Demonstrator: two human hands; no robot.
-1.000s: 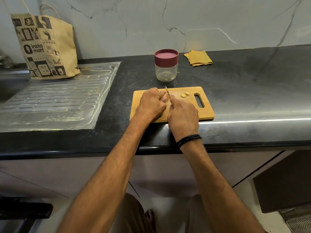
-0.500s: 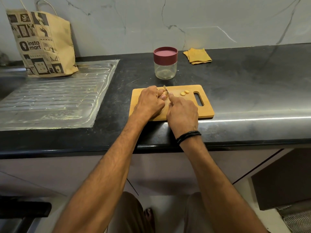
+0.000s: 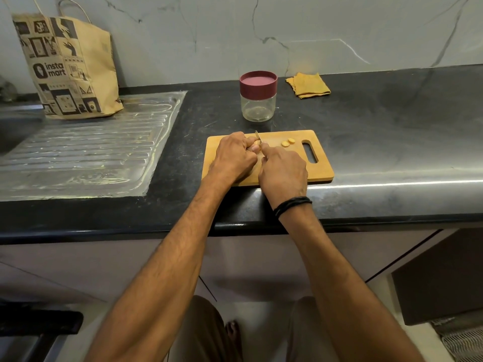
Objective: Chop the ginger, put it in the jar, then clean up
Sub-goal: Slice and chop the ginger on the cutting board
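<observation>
Knuckles up, left hand [image 3: 234, 155] pins ginger [image 3: 254, 147], right hand [image 3: 283, 173] grips knife [image 3: 258, 135].

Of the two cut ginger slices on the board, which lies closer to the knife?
The left slice, slightly nearer the person; the other slice sits toward the handle slot.

A brown Instamart paper bag [image 3: 70, 69] stands upright in the upper left of the frame, on the far end of a ribbed steel drainboard [image 3: 86, 152]. The drainboard is set into a black stone countertop [image 3: 392, 126]. A grey veined wall [image 3: 313, 27] runs across the top of the frame behind it.
</observation>
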